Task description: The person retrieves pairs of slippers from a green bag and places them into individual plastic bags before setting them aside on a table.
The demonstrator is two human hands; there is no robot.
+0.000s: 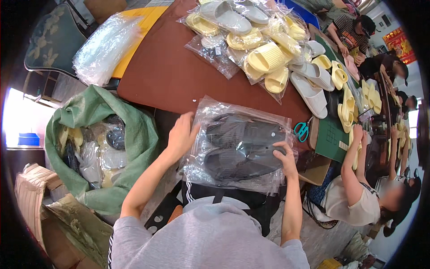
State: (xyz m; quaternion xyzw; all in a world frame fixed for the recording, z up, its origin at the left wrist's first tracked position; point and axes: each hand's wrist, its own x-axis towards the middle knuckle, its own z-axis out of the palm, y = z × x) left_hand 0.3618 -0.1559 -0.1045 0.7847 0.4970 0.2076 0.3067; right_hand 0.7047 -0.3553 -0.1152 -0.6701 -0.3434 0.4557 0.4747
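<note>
Head view, looking straight down: both forearms come up from the lower edge, bare below grey sleeves, elbows bent and angled inward so the two hands meet on one package. The left hand (181, 136) is raised with the wrist cocked back, fingers together and pointing up, closed on the left edge of the clear plastic bag (239, 145). The right hand (285, 158) grips the bag's right edge, thumb pressed on top of the film, fingers curled underneath and out of sight. Between the two hands, inside that bag, lies a pair of dark grey slippers (242, 150), one above the other, soles facing up. The bag is held at the near edge of the brown counter (165, 71), partly over the person's lap.

Just past the right hand, touching distance, a pair of teal-handled scissors (303, 130) lies on the counter. Well beyond both hands, a heap of bagged yellow slippers (264, 58) and loose white slippers (309, 92) covers the far end. Out to the side of the left hand, lower down, a green sack (89, 121) stands open, stuffed with plastic packets. Far beyond the left hand, a stack of empty clear bags (105, 45) rests at the counter's corner. To the right of the right hand, a seated co-worker (358, 197) reaches an arm up toward the counter.
</note>
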